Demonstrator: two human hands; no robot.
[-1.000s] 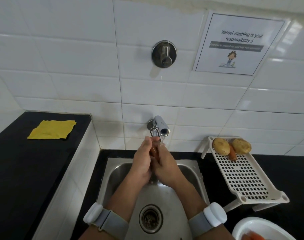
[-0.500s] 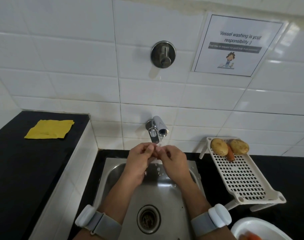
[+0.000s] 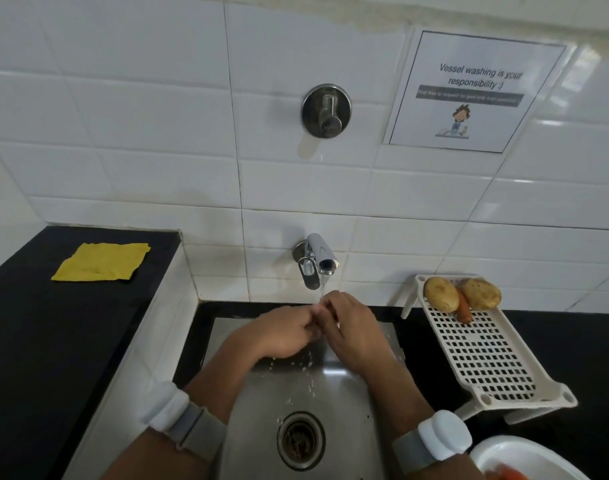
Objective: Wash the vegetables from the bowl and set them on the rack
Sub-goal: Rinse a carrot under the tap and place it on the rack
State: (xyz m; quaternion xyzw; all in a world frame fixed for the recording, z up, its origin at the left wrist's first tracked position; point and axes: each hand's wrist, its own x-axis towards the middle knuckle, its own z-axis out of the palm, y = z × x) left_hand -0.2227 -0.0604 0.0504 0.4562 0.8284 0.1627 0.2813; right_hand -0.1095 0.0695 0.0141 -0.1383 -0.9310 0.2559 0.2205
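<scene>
While water runs, left hand point(image 3: 282, 336) and right hand point(image 3: 351, 329) curl together around something hidden; wet, it could slip into the sink point(image 3: 334, 386) below.

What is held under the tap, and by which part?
Both the left hand and right hand close around something small under the tap; the fingers hide it.

**Counter surfaces and what rests on them**

Black stone counter point(image 3: 71, 334) runs at two levels around a steel sink point(image 3: 261, 410). On the raised section at 9 o'clock lies a yellow cloth point(image 3: 102, 262), flat. On the lower section at 3 o'clock stands a white perforated rack point(image 3: 486, 358); at 5 o'clock, a white bowl point(image 3: 524, 455), partly out of frame.
</scene>
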